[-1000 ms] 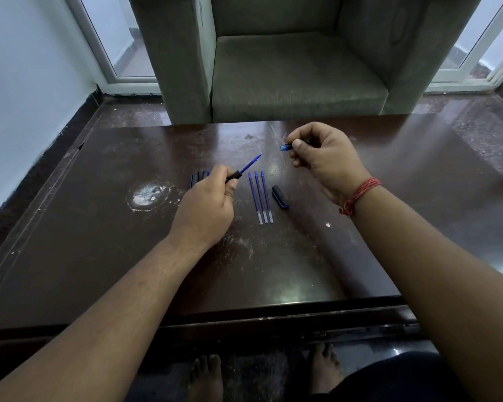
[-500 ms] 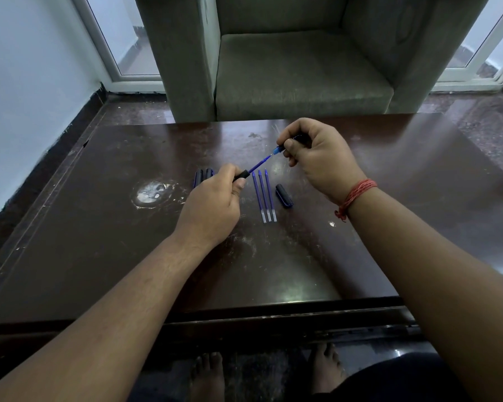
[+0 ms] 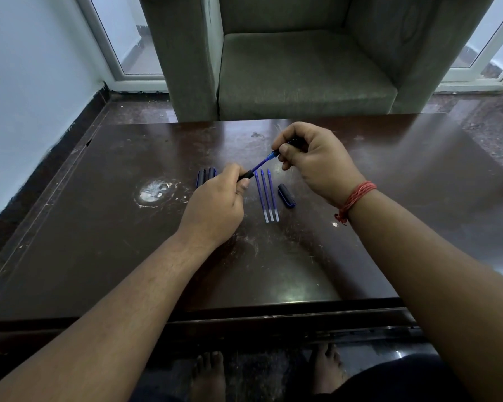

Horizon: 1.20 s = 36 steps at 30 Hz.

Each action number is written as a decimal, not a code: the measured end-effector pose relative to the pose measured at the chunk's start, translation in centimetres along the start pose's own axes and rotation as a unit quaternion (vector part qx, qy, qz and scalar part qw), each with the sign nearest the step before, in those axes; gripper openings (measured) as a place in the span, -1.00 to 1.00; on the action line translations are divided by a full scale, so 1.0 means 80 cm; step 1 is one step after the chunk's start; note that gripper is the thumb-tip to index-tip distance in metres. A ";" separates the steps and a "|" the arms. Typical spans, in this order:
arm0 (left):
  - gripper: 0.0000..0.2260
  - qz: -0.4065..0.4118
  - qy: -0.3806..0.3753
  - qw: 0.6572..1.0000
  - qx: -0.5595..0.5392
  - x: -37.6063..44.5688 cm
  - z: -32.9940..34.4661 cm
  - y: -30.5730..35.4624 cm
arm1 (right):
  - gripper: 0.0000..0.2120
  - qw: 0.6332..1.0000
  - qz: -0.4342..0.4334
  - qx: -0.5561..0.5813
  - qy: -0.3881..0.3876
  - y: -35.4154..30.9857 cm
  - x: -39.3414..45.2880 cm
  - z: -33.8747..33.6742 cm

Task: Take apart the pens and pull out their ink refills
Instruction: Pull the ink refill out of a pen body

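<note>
Left hand (image 3: 215,210) fingers grip pen barrel (image 3: 244,176); right hand (image 3: 317,163) fingers pinch refill (image 3: 262,163).

A dark brown, glossy wooden table (image 3: 105,256) fills the middle of the frame, its top scuffed and scratched, with a whitish round stain (image 3: 154,190) left of centre. Beyond its far edge, at the top centre, stands a grey-green fabric armchair (image 3: 302,71). White-framed glass doors (image 3: 128,44) show at the upper left and upper right. A pale blue wall (image 3: 26,91) runs down the left side above the dark polished stone floor (image 3: 482,123).
</note>
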<state>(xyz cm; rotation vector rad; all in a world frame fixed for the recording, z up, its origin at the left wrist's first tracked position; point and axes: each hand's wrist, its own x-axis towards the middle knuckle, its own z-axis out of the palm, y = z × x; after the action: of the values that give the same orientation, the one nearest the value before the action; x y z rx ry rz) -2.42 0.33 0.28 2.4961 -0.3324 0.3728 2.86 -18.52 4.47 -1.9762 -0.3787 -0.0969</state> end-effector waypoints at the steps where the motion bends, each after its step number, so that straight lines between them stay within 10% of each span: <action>1: -0.84 0.000 0.000 1.000 -0.001 0.000 0.000 0.000 | -0.78 1.000 -0.001 0.002 -0.002 0.000 0.000 0.000; 36: -0.88 0.016 -0.002 1.000 0.018 0.000 -0.001 0.004 | -0.80 0.988 -0.041 -0.139 -0.054 0.008 -0.007 0.006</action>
<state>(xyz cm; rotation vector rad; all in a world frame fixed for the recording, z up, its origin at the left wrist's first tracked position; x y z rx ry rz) -2.54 0.15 0.53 2.5294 -0.3704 0.3911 2.45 -18.45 3.53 -2.2481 -0.5419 -0.0992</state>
